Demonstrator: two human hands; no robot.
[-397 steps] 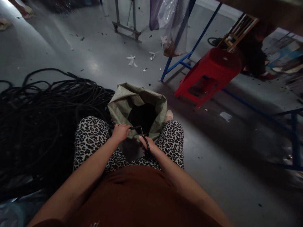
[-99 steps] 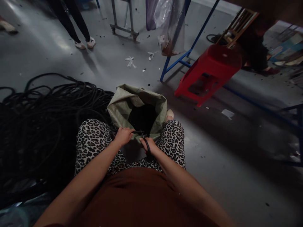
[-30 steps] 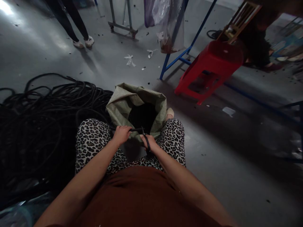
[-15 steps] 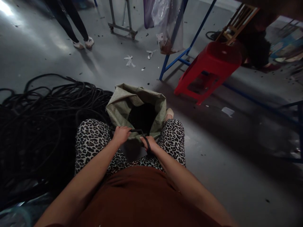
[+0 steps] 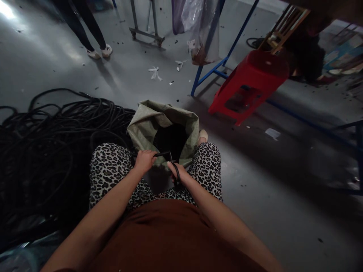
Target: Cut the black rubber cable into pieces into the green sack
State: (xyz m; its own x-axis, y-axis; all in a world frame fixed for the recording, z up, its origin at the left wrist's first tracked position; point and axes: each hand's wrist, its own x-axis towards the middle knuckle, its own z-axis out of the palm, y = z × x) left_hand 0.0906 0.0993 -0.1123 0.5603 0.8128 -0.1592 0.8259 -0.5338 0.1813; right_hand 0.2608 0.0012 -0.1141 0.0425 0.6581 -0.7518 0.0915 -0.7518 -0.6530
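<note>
My left hand [image 5: 145, 161] is closed around a black rubber strip [image 5: 162, 153], whose end sticks out to the right over the mouth of a greenish woven sack [image 5: 138, 126]. In my right hand [image 5: 178, 172] is a pair of scissors [image 5: 177, 174] with black handles. Their blades point up and away from me, at the tip of the strip. The sack stands open between my knees, with dark contents that I cannot make out singly. A large heap of black strips [image 5: 85, 117] lies on the floor to my left.
A red plastic stool [image 5: 244, 87] stands at the right, beside a blue metal frame [image 5: 211, 71] with plastic bags [image 5: 202, 34] hanging from it. A wheeled metal stand [image 5: 147, 36] is ahead. One person's legs [image 5: 90, 28] show at the upper left; another person sits at the upper right.
The scissors have shifted slightly in my right hand, and the blades stand more upright. The strip's free end has tilted up a little and looks shorter. My left hand has barely moved.
</note>
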